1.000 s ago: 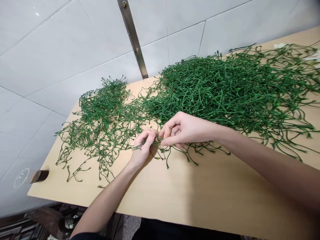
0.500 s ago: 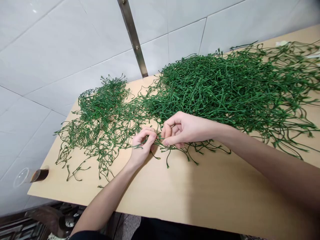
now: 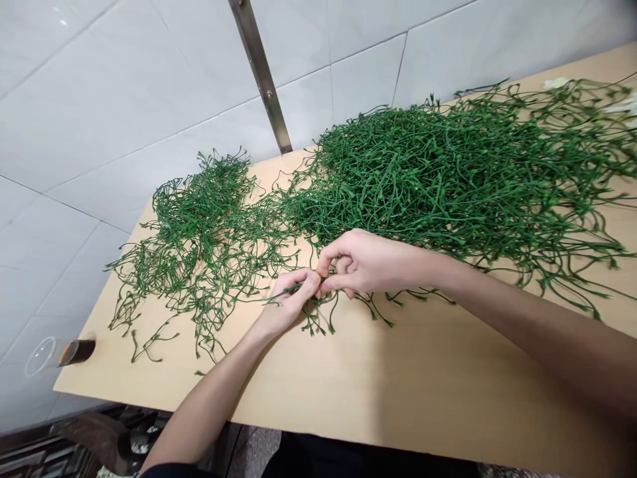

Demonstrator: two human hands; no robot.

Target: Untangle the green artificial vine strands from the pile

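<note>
My left hand (image 3: 291, 300) is closed around thin green stems, and one stem runs across its fingers. Thumb and forefinger of my right hand (image 3: 351, 262) pinch at the same stems, right beside my left fingertips. Forked ends of green stems hang below the two hands. Behind my right hand lies a large heap of dark green plastic-looking stems (image 3: 438, 172). A smaller, looser heap of green stems (image 3: 199, 212) spreads to the left.
The pale wooden table (image 3: 318, 385) stands against a white tiled wall with a metal strip (image 3: 261, 79). A clear cup with dark liquid (image 3: 77, 352) is at the table's left edge. White pieces (image 3: 556, 83) lie at the far right.
My fingertips have come together, with my left hand moved slightly right. More forked stem ends now show below my hands. The view has shifted slightly.
</note>
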